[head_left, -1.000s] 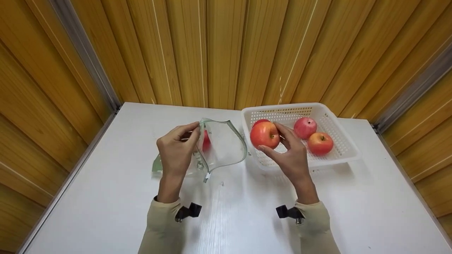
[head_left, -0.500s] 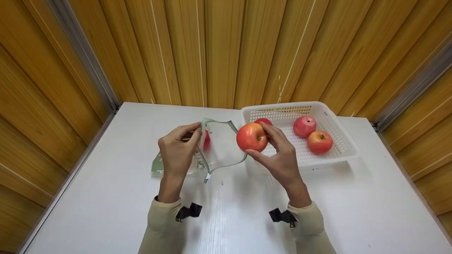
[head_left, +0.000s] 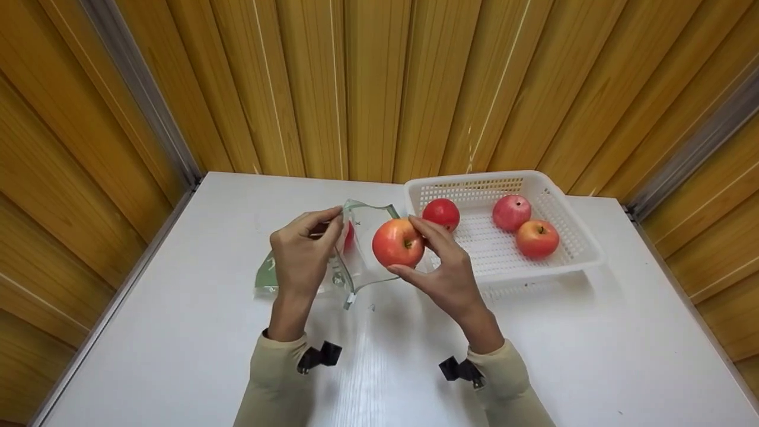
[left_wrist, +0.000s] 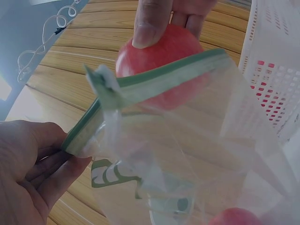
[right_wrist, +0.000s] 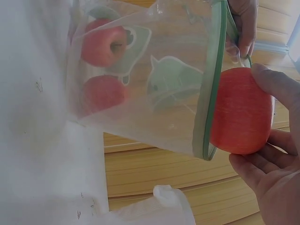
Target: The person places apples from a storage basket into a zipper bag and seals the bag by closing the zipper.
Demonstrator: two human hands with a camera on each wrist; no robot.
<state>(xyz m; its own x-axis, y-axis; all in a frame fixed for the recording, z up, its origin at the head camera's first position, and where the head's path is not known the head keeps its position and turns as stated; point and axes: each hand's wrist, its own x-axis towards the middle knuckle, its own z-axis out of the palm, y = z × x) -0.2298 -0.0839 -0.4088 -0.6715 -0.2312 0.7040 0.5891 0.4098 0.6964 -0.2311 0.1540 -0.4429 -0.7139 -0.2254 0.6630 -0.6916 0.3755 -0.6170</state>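
Note:
My left hand (head_left: 303,252) pinches the rim of a clear zip bag (left_wrist: 187,145) with a green seal and holds its mouth spread. In my right hand (head_left: 445,267) is a red apple (head_left: 398,244), gripped between thumb and fingers. That apple overlaps the bag's mouth in the head view; the left wrist view shows its lower part behind the green seal strip. Through the clear plastic, a red apple (right_wrist: 104,43) and a second apple (right_wrist: 104,93) show at the bag's bottom in the right wrist view. Green printing marks the bag's side.
To the right stands a white perforated basket (head_left: 569,219) holding a dark red apple (head_left: 442,213), a pinkish apple (head_left: 512,213) and a yellow-red apple (head_left: 538,239). Everything stands on a white table (head_left: 622,332) backed by wood-look panels (head_left: 379,89).
My right hand has carried the apple leftward from over the basket to the bag's mouth. The dark red apple in the basket is now uncovered. My left hand has shifted slightly right.

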